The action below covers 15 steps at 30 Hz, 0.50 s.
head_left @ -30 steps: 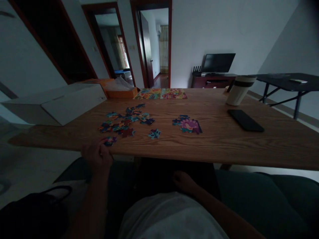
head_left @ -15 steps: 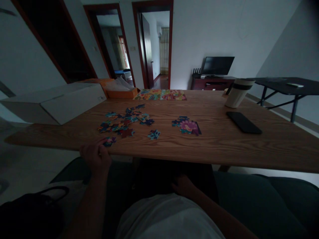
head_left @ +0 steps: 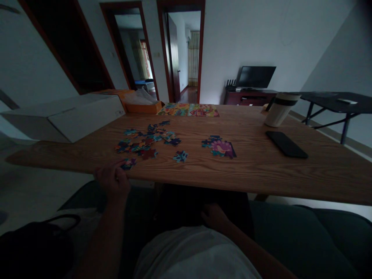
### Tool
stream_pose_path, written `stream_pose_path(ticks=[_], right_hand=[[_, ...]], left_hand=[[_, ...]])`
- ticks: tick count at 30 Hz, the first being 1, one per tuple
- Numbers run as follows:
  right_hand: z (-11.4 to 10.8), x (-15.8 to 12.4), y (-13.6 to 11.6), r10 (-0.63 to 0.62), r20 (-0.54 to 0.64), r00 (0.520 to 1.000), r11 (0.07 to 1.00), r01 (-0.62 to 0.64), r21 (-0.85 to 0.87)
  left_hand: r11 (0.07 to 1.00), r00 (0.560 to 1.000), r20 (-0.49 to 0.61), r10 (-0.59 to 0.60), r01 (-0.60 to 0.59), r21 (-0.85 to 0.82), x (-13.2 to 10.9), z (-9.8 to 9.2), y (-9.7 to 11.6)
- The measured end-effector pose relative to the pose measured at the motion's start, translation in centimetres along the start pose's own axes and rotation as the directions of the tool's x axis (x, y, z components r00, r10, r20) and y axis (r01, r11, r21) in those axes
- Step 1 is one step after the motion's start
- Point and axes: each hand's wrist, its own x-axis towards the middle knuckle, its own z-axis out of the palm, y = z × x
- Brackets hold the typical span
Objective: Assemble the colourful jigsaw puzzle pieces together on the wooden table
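My left hand (head_left: 112,180) lay at the near edge of the wooden table (head_left: 261,170), toward its left end. The fingers were curled over the rim, their tips against a loose puzzle piece (head_left: 128,164) that sat right at that edge. Whether I had pinched the piece or only touched it, I cannot tell in the dim light. My right hand (head_left: 214,217) rested low on my lap, under the near edge. It was too dark to tell whether it was clenched or slack.

Just beyond the piece lay a scattered heap of puzzle pieces (head_left: 147,139), with a single piece (head_left: 180,156) apart to its right. A joined cluster (head_left: 220,147) sat near the table's middle. A black phone (head_left: 286,144) lay toward the right end, with a white tumbler (head_left: 279,109) behind it at the far edge.
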Motion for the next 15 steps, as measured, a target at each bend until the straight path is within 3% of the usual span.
stream_pose_path(ticks=[4,6,8,10,11,13,15], right_hand=[[-0.1,0.2,-0.2,0.041,0.011,0.999,0.996,-0.042,0.081],[-1.6,-0.5,-1.5,0.053,0.036,0.998,0.975,-0.06,0.213],[-4.8,-2.2,-3.9,-0.053,0.091,0.994,0.931,0.016,0.364],[-10.0,-4.9,-7.3,-0.28,0.035,0.959,0.867,0.237,0.438],[-13.1,-6.5,-9.1,-0.42,-0.025,0.907,0.806,0.385,0.449],[-19.4,-9.6,-12.6,-0.669,-0.121,0.733,0.642,0.652,0.403],[-24.4,-11.8,-15.1,-0.799,-0.09,0.594,0.522,0.76,0.387]], left_hand=[[1.0,1.0,0.013,0.0,0.0,0.0,-0.1,0.1,-0.2],[1.0,1.0,0.018,0.0,0.0,-0.001,-0.1,0.1,-0.2],[1.0,1.0,0.014,-0.011,0.011,-0.002,-0.1,0.0,-0.2],[1.0,1.0,0.003,-0.021,0.021,-0.008,-0.2,0.0,0.0],[1.0,1.0,0.0,-0.019,0.019,-0.014,-0.2,0.0,0.0],[1.0,1.0,-0.017,-0.006,0.005,-0.03,-0.2,-0.1,0.1],[0.998,0.998,-0.051,0.03,-0.033,-0.053,-0.3,-0.1,0.0]])
